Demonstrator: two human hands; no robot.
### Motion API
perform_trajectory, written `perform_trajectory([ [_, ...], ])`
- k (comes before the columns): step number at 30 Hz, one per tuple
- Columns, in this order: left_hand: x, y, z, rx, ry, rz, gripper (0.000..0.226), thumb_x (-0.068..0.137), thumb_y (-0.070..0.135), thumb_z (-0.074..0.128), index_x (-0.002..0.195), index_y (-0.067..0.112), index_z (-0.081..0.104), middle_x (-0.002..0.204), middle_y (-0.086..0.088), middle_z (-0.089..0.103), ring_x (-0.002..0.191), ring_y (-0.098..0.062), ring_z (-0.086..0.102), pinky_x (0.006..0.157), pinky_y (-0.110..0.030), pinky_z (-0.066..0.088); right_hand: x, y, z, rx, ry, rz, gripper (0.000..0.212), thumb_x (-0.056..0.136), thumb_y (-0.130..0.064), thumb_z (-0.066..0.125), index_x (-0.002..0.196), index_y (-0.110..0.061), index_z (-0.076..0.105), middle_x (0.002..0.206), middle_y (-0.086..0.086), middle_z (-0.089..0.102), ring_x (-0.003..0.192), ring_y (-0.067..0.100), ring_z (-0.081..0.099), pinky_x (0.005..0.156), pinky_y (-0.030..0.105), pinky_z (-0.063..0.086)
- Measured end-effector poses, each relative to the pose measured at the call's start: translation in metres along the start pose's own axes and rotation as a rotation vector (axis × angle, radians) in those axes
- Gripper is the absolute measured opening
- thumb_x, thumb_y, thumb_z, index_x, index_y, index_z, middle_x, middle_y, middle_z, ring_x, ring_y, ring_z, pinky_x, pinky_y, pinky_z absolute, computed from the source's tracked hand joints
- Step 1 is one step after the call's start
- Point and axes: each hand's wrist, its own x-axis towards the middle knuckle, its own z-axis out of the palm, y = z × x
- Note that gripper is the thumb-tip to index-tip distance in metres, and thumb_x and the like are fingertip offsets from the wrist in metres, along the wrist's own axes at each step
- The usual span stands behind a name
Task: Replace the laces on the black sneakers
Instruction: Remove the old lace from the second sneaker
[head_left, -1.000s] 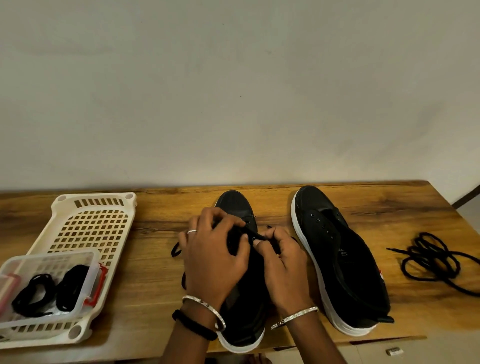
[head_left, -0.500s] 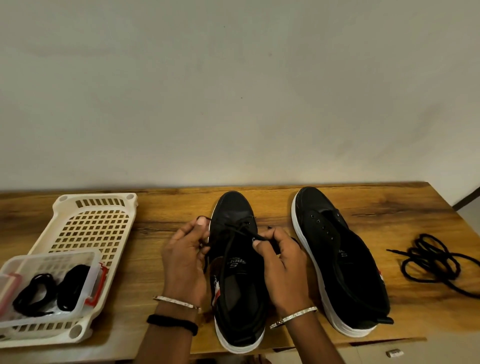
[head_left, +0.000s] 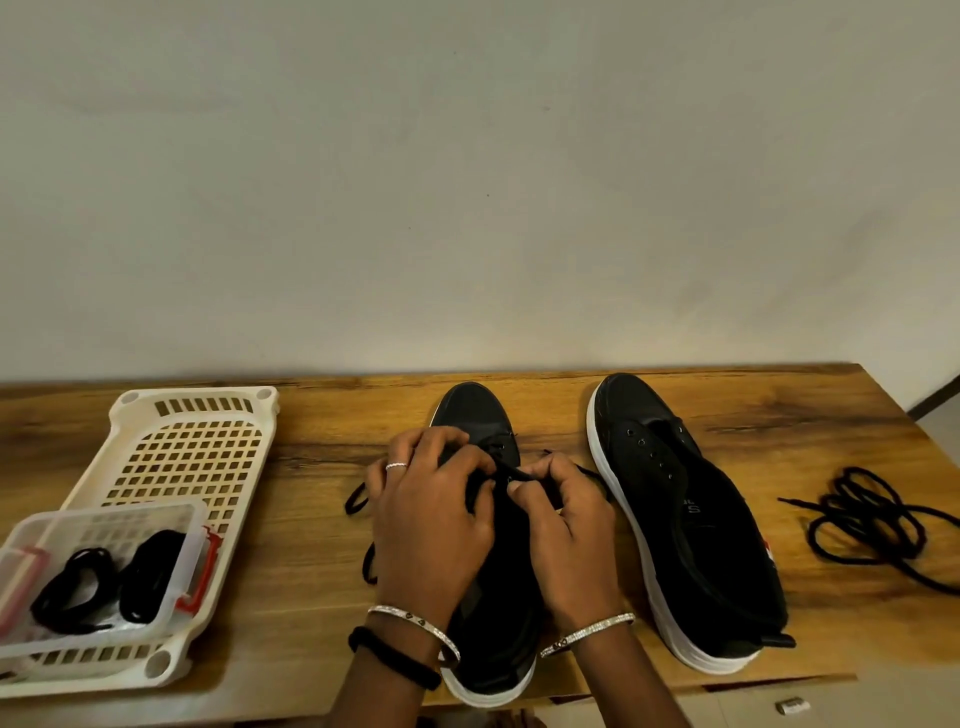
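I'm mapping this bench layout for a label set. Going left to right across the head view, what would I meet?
white basket → left hand → right hand → unlaced sneaker → loose black laces

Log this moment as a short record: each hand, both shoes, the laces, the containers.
left hand: grips the lace at the eyelets
right hand: pinches the same lace
shoe being laced: under both hands, toe pointing away from the person
other shoe: to its right, apart, eyelets bare
loose laces: heap on the table, far right
basket: white, far left, holds a clear box with black laces inside
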Motion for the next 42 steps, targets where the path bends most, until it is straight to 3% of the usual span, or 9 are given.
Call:
perform_trajectory([
  [5, 0.000, 0.005, 0.000, -0.052, 0.087, -0.052, 0.019, 0.073, 0.028, 0.081, 0.082, 0.037, 0.067, 0.104, 0.018, 0.061, 0.111, -0.016, 0.050, 0.085, -0.040, 0.038, 0.000, 0.000, -0.001, 0.006, -0.001, 0.010, 0.014, 0.090, -0.012, 0.065, 0.079, -0.021, 0.065, 0.077, -0.006, 0.068, 0.072, 0.013, 0.063, 0.066, 0.041, 0.052],
  [8, 0.002, 0.001, 0.001, -0.514, 0.146, -0.259, 0.016, 0.080, 0.016, 0.078, 0.083, 0.029, 0.068, 0.094, 0.013, 0.065, 0.099, -0.018, 0.059, 0.081, -0.039, 0.047, 0.000, 0.000, -0.001, 0.014, -0.002, 0.008, 0.008, 0.087, -0.019, 0.063, 0.079, -0.022, 0.065, 0.078, -0.007, 0.068, 0.074, 0.012, 0.065, 0.067, 0.041, 0.054],
  [11, 0.007, -0.001, -0.005, -1.162, 0.090, -0.641, 0.009, 0.089, 0.008, 0.069, 0.086, 0.017, 0.069, 0.091, -0.004, 0.072, 0.090, -0.023, 0.067, 0.079, -0.036, 0.053, 0.000, -0.001, 0.000, 0.034, -0.006, 0.013, 0.008, 0.082, -0.027, 0.060, 0.078, -0.022, 0.065, 0.079, -0.005, 0.069, 0.075, 0.012, 0.065, 0.068, 0.041, 0.055],
  [15, 0.013, -0.017, -0.014, -1.424, 0.098, -0.912, 0.012, 0.097, 0.013, 0.058, 0.089, 0.019, 0.064, 0.093, -0.003, 0.067, 0.087, -0.015, 0.062, 0.073, -0.030, 0.047, 0.001, -0.001, -0.001, 0.048, -0.013, 0.012, 0.009, 0.080, -0.028, 0.060, 0.078, -0.021, 0.065, 0.078, -0.003, 0.069, 0.074, 0.016, 0.064, 0.070, 0.044, 0.054],
  [18, 0.011, -0.026, -0.010, -1.202, 0.125, -0.856, 0.009, 0.095, 0.012, 0.061, 0.091, 0.020, 0.063, 0.095, 0.000, 0.069, 0.093, -0.019, 0.065, 0.075, -0.035, 0.052, 0.000, -0.001, -0.001, 0.045, -0.014, 0.009, 0.010, 0.080, -0.028, 0.060, 0.079, -0.020, 0.066, 0.077, -0.003, 0.068, 0.074, 0.016, 0.064, 0.069, 0.044, 0.054],
  [23, 0.008, -0.017, -0.011, -0.438, 0.206, -0.160, 0.025, 0.085, 0.035, 0.063, 0.109, 0.033, 0.066, 0.110, 0.013, 0.060, 0.104, -0.013, 0.054, 0.078, -0.038, 0.051, 0.000, -0.001, 0.001, 0.037, -0.009, 0.008, 0.010, 0.080, -0.028, 0.059, 0.080, -0.020, 0.066, 0.079, -0.006, 0.069, 0.076, 0.012, 0.065, 0.070, 0.043, 0.056],
  [26, 0.003, -0.008, -0.010, -0.223, 0.098, -0.020, 0.018, 0.080, 0.045, 0.062, 0.095, 0.039, 0.070, 0.110, 0.017, 0.058, 0.112, -0.012, 0.048, 0.086, -0.038, 0.039, 0.000, -0.001, 0.001, 0.026, -0.011, 0.002, 0.012, 0.081, -0.029, 0.059, 0.081, -0.019, 0.066, 0.078, -0.005, 0.069, 0.076, 0.014, 0.065, 0.070, 0.046, 0.055],
  [37, -0.001, 0.009, 0.001, 0.120, -0.013, -0.012, 0.023, 0.067, 0.041, 0.082, 0.085, 0.035, 0.069, 0.103, 0.014, 0.062, 0.107, -0.018, 0.053, 0.087, -0.041, 0.034, 0.000, 0.001, 0.000, -0.013, -0.003, -0.014, 0.009, 0.084, -0.025, 0.060, 0.081, -0.020, 0.066, 0.078, -0.007, 0.068, 0.074, 0.011, 0.065, 0.069, 0.040, 0.055],
  [42, 0.001, 0.007, 0.003, -0.231, 0.049, -0.170, 0.006, 0.080, 0.035, 0.072, 0.079, 0.033, 0.067, 0.091, 0.018, 0.062, 0.095, -0.005, 0.054, 0.083, -0.031, 0.036, 0.001, 0.004, -0.002, 0.001, -0.001, -0.023, 0.012, 0.089, -0.016, 0.065, 0.079, -0.022, 0.065, 0.077, -0.006, 0.068, 0.073, 0.012, 0.064, 0.064, 0.032, 0.051],
])
